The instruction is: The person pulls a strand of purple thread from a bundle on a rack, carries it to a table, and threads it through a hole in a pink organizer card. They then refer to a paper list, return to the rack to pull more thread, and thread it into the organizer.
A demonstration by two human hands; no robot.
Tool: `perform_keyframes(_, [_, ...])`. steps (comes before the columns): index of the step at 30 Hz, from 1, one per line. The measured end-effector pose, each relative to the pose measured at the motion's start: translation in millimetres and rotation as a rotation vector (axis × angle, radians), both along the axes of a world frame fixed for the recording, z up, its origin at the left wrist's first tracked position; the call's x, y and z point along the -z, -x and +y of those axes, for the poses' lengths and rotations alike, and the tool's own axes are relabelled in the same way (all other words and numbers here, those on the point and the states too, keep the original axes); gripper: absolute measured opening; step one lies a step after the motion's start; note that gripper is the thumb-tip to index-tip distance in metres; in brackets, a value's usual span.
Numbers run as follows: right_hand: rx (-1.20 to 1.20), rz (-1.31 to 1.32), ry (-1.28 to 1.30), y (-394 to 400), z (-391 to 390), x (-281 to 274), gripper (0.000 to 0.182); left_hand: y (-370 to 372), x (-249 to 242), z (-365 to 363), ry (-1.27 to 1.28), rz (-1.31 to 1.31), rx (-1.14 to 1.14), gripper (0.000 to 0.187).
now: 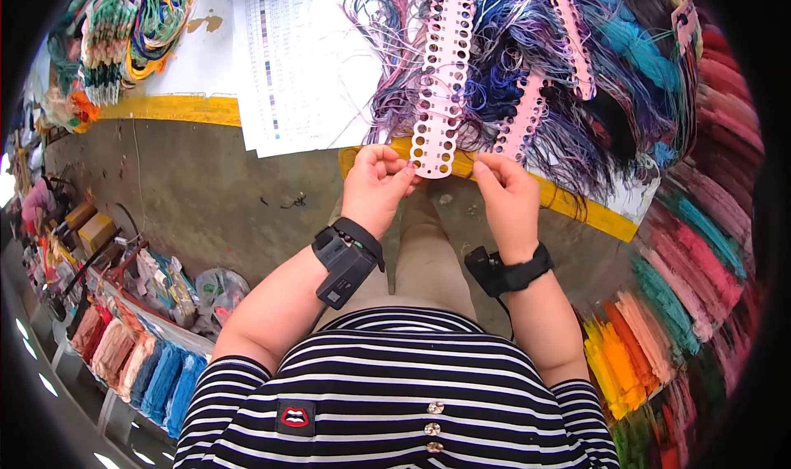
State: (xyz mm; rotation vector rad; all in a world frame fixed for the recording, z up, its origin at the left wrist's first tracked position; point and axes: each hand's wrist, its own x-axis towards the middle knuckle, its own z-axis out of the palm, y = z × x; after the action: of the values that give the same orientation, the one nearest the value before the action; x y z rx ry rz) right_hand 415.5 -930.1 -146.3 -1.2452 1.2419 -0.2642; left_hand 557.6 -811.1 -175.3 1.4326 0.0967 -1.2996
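I am looking down over a white table (198,65) with a yellow edge band running across the upper half of the frame, and below it lies a bare grey concrete floor (206,197) that fills the middle left. On the table, upper centre, sit printed sheets (305,65) carrying columns of small colour swatches. Right of them, three pink punched thread cards show among a heap of loose floss (527,65) in purple, navy, teal and black. The nearest one, the long pink card (441,74), hangs over the table edge at centre, and its lower end is where my fingers meet. My left hand (375,185) has its fingertips pinched closed at the card's bottom left corner; whether a strand is held there I cannot tell, it is too fine to see. My right hand (507,193) has thumb and forefinger pressed together just right of the card's lower end, near a thin thread. Each wrist carries one black strapped device, two in all. A second bundle of green, orange and cream skeins (115,32) lies at the upper left. Along the right edge hang rows of skeins (700,255) from red through pink and teal to orange and yellow. At the lower left, a rack holds folded skeins (136,358) in red, peach and blue beside a clutter of bags.
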Motion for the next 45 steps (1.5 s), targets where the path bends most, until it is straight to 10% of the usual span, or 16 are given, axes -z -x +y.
perform_keyframes(11, [-0.241, -0.012, -0.152, -30.9, 9.8, -0.7, 0.019, 8.3, 1.8, 4.9, 0.114, 0.066, 0.006, 0.045])
perform_keyframes(15, [-0.17, -0.068, -0.294, -24.8, 4.7, 7.5, 0.018, -1.4, 4.0, 0.8, 0.095, 0.18, 0.148, 0.024])
perform_keyframes(18, [-0.172, -0.069, -0.313, -24.1, 4.2, 14.9, 0.019, -4.7, 11.7, 3.9, 0.001, -0.077, 0.299, 0.013])
perform_keyframes(21, [-0.2, -0.044, -0.298, -24.0, 3.6, 31.5, 0.019, -18.2, 8.9, 7.2, -0.005, -1.026, 0.624, 0.013])
perform_keyframes(26, [-0.251, 0.026, -0.229, -23.2, 5.3, 41.0, 0.02, -29.4, 0.8, 13.7, -0.304, -1.223, 0.604, 0.011])
perform_keyframes(37, [-0.375, -0.028, -0.025, -58.7, 24.8, 22.3, 0.021, -13.0, 11.6, 35.1, -0.077, -0.09, -0.165, 0.025])
perform_keyframes(45, [-0.318, -0.029, -0.213, -63.5, 24.7, 37.1, 0.02, -3.7, 13.5, 28.7, 0.081, -0.078, -0.199, 0.031])
